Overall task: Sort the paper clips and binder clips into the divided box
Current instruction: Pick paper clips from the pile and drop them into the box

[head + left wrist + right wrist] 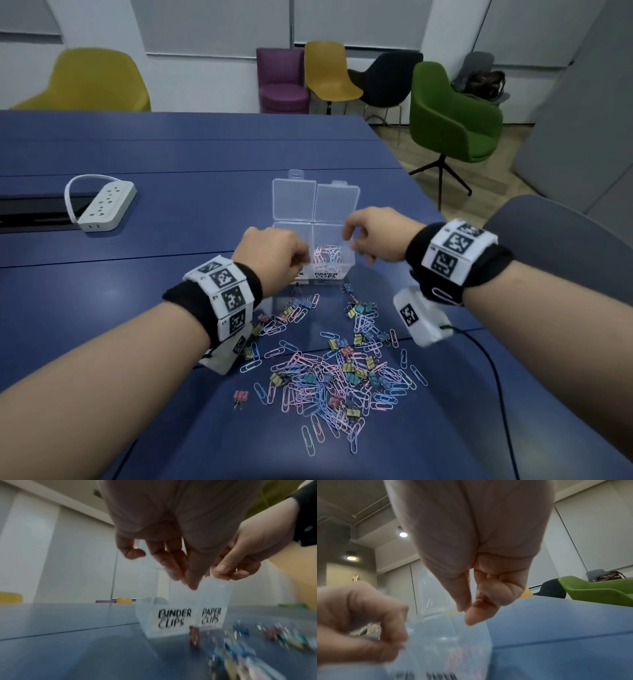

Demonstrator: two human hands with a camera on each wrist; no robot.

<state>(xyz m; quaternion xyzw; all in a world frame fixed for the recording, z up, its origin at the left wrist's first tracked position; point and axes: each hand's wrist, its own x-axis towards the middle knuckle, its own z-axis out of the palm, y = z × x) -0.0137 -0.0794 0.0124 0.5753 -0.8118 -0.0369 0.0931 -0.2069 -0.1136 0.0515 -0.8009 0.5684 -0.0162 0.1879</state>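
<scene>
Fingers first: my left hand (270, 255) hangs over the near-left part of the divided box (337, 205), fingers pointing down and bunched toward the thumb. Blur keeps me from telling whether anything sits between them. In the left wrist view those fingertips (193, 584) point down above the front wall marked BINDER CLIPS. My right hand (375, 236) is over the right side of the box, thumb and forefinger drawn close together; the right wrist view shows the two tips almost touching, and I cannot tell if a clip is pinched there.

The box is clear plastic, lid tipped open at the back, standing on the blue table (171, 161). Its right compartment, labelled PAPER CLIPS, holds a small heap of pink and white paper clips (327, 255). The left compartment is mostly hidden by my left hand.

On the table nearer to me lies the unsorted pile (329, 373): pink, blue and white paper clips mixed with small yellow, blue, teal and pink binder clips. One pink binder clip (240, 396) sits apart at the pile's left edge.

Further left a white power strip (108, 205) rests on the table; chairs stand beyond.
</scene>
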